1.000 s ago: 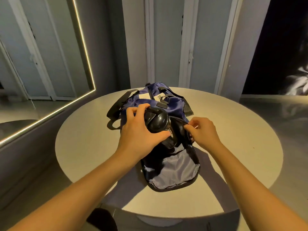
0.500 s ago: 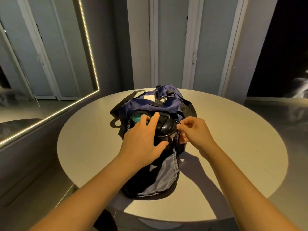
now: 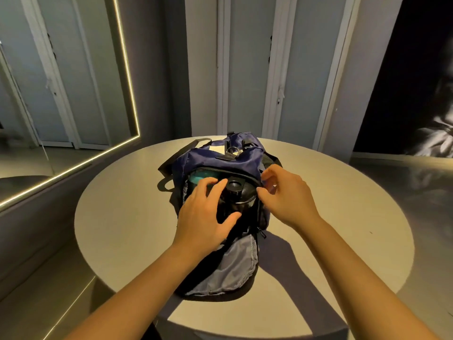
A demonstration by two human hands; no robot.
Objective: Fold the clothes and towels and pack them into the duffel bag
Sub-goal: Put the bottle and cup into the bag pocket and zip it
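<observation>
- Navy duffel bag [image 3: 220, 160] lies mid-tabletop [image 3: 343, 217], its grey-lined end flap [image 3: 235, 268] hanging open toward the viewer.
- Black container [image 3: 239, 195] sits deeper in the end opening than 1 second ago. A teal item [image 3: 198, 179] has come into view behind it.
- Left hand [image 3: 203, 217] cups the container, fingers over it and thumb beneath.
- Right hand [image 3: 286, 200] pinches the opening's rim, holding it wide.
- Judgement: seating is nearly done, and closing the flap is likely next.
- Room: pale panelled doors [image 3: 245, 69] behind, and a mirror [image 3: 73, 94] with 1 light strip at left.
</observation>
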